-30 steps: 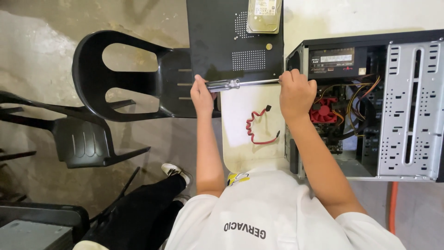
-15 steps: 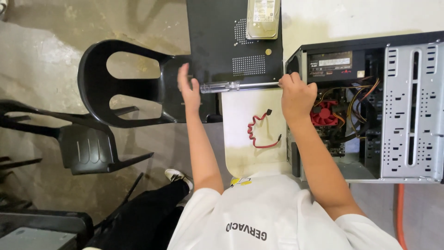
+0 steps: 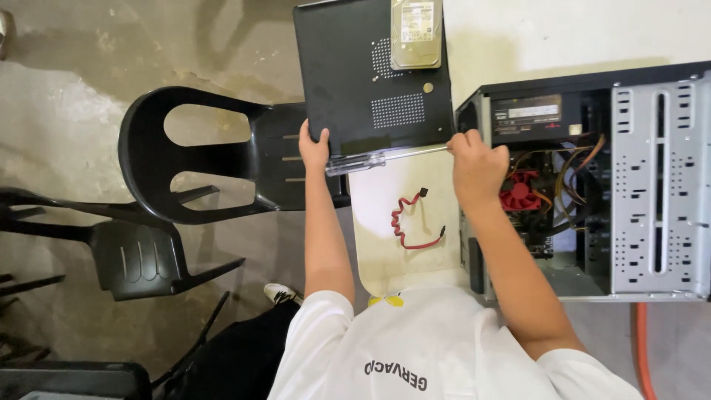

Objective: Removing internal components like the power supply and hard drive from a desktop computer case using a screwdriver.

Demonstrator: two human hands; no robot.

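My left hand point(image 3: 314, 146) grips the near left corner of a black computer side panel point(image 3: 348, 67) that rests over a black plastic chair point(image 3: 215, 159). My right hand point(image 3: 476, 164) is closed at the panel's near right corner, beside the open computer case point(image 3: 652, 178). A screwdriver with a clear handle point(image 3: 357, 161) lies along the panel's near edge between both hands, its shaft reaching my right fingers. A hard drive point(image 3: 416, 33) lies on the panel's far end. A red data cable point(image 3: 406, 222) lies on the white table point(image 3: 378, 259) below.
Inside the case are a red fan point(image 3: 521, 191) and orange and black wires point(image 3: 574, 174). A second black chair point(image 3: 141, 259) stands at left on the concrete floor. An orange hose point(image 3: 643, 348) runs at lower right. My shoe point(image 3: 281, 294) shows below the table.
My left hand has slid off the screwdriver handle out to the panel's left corner. My right hand stays at the right corner. The view has shifted slightly.
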